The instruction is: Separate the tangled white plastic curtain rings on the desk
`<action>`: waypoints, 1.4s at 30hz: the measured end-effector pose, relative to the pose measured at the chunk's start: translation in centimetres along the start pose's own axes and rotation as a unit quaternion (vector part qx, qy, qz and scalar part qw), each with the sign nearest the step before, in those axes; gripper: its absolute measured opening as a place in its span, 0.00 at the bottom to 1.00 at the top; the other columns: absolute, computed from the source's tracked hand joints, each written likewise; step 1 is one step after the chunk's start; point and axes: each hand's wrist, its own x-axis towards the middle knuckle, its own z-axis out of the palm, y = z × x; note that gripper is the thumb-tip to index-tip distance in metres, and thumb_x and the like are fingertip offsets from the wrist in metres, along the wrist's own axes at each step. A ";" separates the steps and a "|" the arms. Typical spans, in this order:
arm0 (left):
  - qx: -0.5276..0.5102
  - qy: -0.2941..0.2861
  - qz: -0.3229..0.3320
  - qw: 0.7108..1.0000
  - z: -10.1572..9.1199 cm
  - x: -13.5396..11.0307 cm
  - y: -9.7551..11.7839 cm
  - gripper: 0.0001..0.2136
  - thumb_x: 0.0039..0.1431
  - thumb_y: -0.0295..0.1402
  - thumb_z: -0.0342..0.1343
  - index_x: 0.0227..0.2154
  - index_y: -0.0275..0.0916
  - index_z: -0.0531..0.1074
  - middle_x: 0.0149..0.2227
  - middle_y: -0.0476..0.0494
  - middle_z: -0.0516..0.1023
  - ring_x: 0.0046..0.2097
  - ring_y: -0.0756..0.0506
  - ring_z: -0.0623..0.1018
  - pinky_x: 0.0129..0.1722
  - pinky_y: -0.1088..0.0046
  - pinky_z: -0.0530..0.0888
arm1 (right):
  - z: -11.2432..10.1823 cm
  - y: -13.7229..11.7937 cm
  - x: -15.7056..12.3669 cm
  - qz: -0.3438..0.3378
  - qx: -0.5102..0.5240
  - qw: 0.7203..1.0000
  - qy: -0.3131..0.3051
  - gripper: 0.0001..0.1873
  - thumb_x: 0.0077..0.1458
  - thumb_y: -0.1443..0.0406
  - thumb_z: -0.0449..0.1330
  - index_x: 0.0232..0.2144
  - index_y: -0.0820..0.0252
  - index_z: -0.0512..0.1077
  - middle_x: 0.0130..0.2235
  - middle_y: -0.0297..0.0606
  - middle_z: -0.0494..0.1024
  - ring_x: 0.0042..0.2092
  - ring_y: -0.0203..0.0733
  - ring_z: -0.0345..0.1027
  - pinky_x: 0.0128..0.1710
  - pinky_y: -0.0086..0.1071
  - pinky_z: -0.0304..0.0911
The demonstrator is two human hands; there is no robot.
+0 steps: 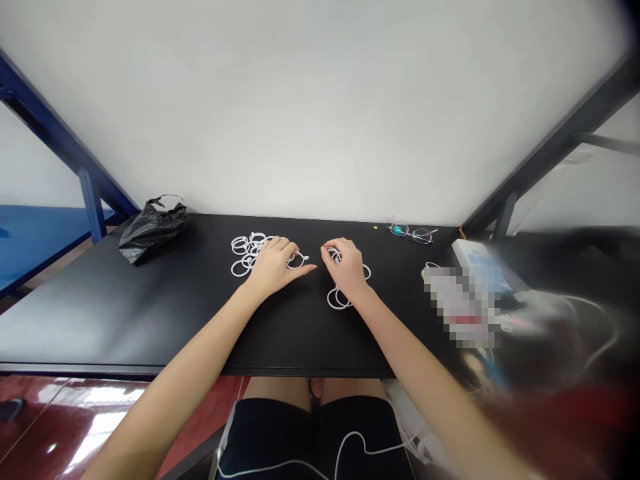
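A cluster of thin white rings [241,245], some with a small knob, lies on the black table left of centre. My left hand [274,265] rests over the right side of this cluster, thumb stretched out and fingers spread, with part of a knobbed ring showing between thumb and forefinger. To its right, a smaller group of white rings [336,299] lies partly beneath my right hand [346,265]. The fingers of that hand are curled towards the thumb around a white ring [334,253]; the palm hides much of it.
A crumpled black plastic bag [153,230] sits at the back left of the black table [195,320]. Eyeglasses [411,233] lie at the back right, near a tiny yellow piece [375,227]. A white box [470,257] and a blurred-out item stand farther right. A white cable [295,463] crosses my lap.
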 end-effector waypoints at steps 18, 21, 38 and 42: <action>0.083 -0.079 -0.018 0.993 1.0 -0.4 -0.9 0.18 0.58 0.46 0.58 0.40 0.36 0.77 0.40 0.38 0.75 0.46 0.37 0.71 0.48 0.58 0.65 | -0.3 0.9 0.1 0.107 -0.141 0.972 -0.157 0.07 0.56 0.67 0.59 0.39 0.58 0.73 0.45 0.42 0.76 0.45 0.48 0.67 0.46 0.39 0.61; 0.087 -0.089 -0.022 0.992 1.1 -0.4 -0.9 0.17 0.59 0.46 0.58 0.40 0.37 0.77 0.40 0.38 0.75 0.46 0.36 0.71 0.48 0.58 0.65 | -0.4 0.6 0.1 0.112 -0.132 0.971 -0.163 0.07 0.56 0.66 0.60 0.39 0.59 0.73 0.45 0.43 0.75 0.46 0.49 0.66 0.46 0.39 0.62; 0.072 -0.093 -0.024 0.993 1.1 -0.5 -0.9 0.15 0.59 0.45 0.58 0.39 0.37 0.76 0.40 0.39 0.74 0.47 0.37 0.71 0.47 0.59 0.65 | 0.0 1.3 0.1 0.089 -0.063 0.985 -0.131 0.05 0.52 0.72 0.61 0.32 0.58 0.72 0.40 0.40 0.76 0.44 0.46 0.69 0.47 0.40 0.63; 0.074 -0.095 -0.025 0.992 1.0 -0.5 -0.7 0.16 0.59 0.45 0.59 0.39 0.37 0.75 0.40 0.39 0.74 0.47 0.37 0.71 0.48 0.58 0.65 | 0.0 1.4 0.0 0.083 -0.067 0.986 -0.128 0.06 0.51 0.73 0.61 0.31 0.58 0.72 0.40 0.39 0.76 0.43 0.46 0.70 0.47 0.40 0.63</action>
